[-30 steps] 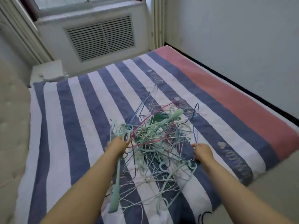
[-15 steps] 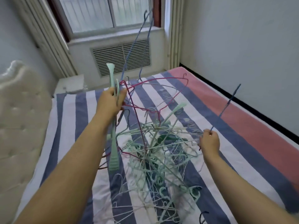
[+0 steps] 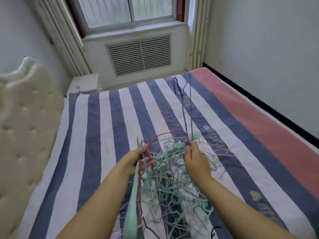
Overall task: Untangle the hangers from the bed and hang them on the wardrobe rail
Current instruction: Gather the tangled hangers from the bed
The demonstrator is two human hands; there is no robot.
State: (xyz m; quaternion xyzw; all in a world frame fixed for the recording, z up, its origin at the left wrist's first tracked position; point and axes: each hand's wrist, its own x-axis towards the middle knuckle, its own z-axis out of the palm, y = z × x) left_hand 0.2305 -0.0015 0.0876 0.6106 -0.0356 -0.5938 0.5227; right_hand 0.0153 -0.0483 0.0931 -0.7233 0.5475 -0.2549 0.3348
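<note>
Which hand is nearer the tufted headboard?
Left. The left hand grips hangers on the side of the hanger pile that faces the tufted headboard. The right hand pinches a blue hanger on the pile's far side.

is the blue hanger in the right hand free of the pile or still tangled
Cannot tell. The right hand pinches the blue hanger, which stands upright above the tangled pile, but its lower end is hidden among the other wires.
</note>
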